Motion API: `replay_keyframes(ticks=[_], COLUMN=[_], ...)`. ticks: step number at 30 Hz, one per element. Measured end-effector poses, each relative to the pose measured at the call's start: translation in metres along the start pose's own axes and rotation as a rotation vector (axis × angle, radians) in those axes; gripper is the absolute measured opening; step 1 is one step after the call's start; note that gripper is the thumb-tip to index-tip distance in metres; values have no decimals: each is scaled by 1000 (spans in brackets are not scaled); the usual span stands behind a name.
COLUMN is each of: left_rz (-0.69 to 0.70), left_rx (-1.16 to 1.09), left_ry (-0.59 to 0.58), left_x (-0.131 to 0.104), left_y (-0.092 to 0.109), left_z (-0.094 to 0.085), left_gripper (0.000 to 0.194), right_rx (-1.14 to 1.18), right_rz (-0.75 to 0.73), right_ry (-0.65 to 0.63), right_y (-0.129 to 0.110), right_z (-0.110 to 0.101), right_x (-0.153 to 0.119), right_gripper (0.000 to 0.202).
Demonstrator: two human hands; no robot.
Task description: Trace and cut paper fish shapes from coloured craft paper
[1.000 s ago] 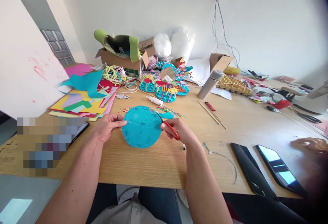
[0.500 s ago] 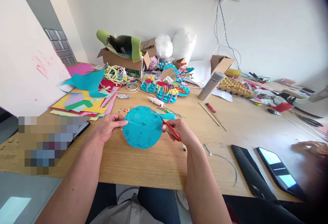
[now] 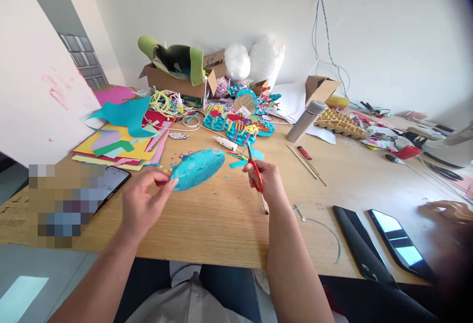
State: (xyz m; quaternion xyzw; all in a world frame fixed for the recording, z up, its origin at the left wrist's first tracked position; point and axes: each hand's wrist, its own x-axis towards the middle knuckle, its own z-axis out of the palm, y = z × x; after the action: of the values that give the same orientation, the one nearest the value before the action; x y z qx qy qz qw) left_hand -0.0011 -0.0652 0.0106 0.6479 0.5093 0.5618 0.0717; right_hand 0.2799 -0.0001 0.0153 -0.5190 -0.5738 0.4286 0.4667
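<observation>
Between the thumb and fingers of my left hand (image 3: 150,195) is the left edge of a round blue disc (image 3: 199,169), tilted and raised above the wooden table (image 3: 207,234). My right hand (image 3: 266,177) is closed on red-handled scissors (image 3: 255,171), whose blades point up and away from me, apart from the disc. Blue paper scraps (image 3: 238,164) and thin coloured strips lie just beyond the scissors. Small colourful bits are scattered behind the disc. A white glue tube (image 3: 226,143) lies farther back.
Coloured paper sheets (image 3: 111,145) and a phone (image 3: 114,182) are at the left. Behind stand blue decorated crafts (image 3: 242,128), a cardboard box (image 3: 173,81) and a silver bottle (image 3: 306,121). Sticks (image 3: 305,163), a black case (image 3: 364,244) and another phone (image 3: 401,244) lie at the right.
The disc has tilted from facing me to nearly edge-on. My right hand has come off its edge, moving right and up with the scissors, which now point upward.
</observation>
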Motion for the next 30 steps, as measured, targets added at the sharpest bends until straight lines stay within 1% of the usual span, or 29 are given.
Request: replay_keyframes(ticks=[1,2,3,4,5,6,8,11,14,17,19,21,23,25,26,28,29,30], left_rz=[184,348,483,586,654,690,707,643,528,416,325,198,20,-153,-229,-303,-297,-267], left_rx=[91,168,238,293,333,364,388,394,363,280,187,82,-9,-128,-168,-197,-192,-173], left_ry=[7,-11,-41,-74,-108,-145,-223,-354,-436,-466,-441,-393,-363,-359,-332,-329,-342,-385], left_x=[-9,-17,-26,-34,-42,-49,-62,-73,-78,-78,-72,-58,-36,-9,5,32,43,53], left_y=[5,9,12,13,13,11,7,2,4,10,14,19,22,25,26,27,27,27], left_z=[0,0,1,3,6,8,12,14,11,5,-1,-8,-12,-10,-7,5,14,23], left_gripper=[11,12,14,16,18,18,15,15,17,12,8,7,6,16,21,27,29,28], right_rx=[9,14,13,7,2,-3,-14,-31,-58,-123,-217,-341,-474,-602,-663,-772,-821,-866], right_rz=[-10,-17,-24,-30,-37,-45,-59,-51,-33,-58,-126,-230,-344,-457,-508,-586,-608,-620], right_ry=[31,54,72,83,91,96,95,93,101,96,83,72,54,22,-4,-59,-79,-93], right_y=[0,0,1,2,3,3,5,4,3,5,9,14,17,19,18,17,16,15], right_z=[0,0,0,0,1,1,2,4,8,14,18,23,27,31,33,36,37,38], right_x=[0,1,1,2,2,2,2,2,1,1,1,1,-1,-4,-6,-9,-10,-11], right_gripper=[38,40,41,42,42,42,42,42,41,43,43,42,39,34,30,25,24,25])
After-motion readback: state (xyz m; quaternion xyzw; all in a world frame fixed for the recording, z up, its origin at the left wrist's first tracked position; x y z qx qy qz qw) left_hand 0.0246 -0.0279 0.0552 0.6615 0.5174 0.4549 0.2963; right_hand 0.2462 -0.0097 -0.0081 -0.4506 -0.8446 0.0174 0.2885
